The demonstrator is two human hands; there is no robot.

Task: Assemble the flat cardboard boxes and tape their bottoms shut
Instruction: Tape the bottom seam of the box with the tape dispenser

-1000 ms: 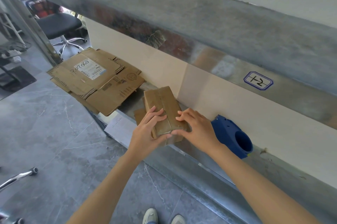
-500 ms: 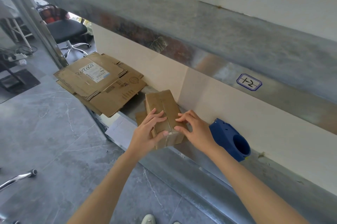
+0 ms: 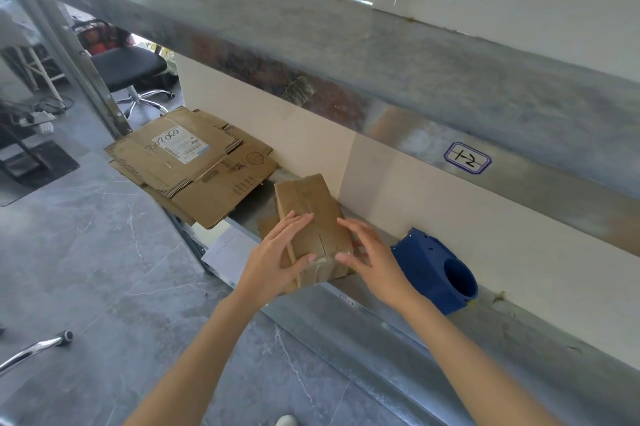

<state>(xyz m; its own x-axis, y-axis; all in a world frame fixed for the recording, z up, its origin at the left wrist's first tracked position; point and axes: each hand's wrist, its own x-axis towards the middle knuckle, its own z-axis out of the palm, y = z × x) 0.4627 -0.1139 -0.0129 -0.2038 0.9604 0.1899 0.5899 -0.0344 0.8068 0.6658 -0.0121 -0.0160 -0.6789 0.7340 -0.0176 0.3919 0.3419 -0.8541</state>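
Mid-frame on the metal shelf (image 3: pixel 363 316): small box (image 3: pixel 311 205), seam up. Pressed on top by the left hand (image 3: pixel 273 259), fingers straight. Touched at near right corner by the right hand (image 3: pixel 375 261), fingers spread loose.

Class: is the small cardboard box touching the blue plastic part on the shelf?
Apart. The head view shows a strip of shelf and the right hand between cardboard box and blue plastic part.

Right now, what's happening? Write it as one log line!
left hand: flat on small box | right hand: fingers spread at its right edge | box: on shelf, taped | flat cardboard: stacked left
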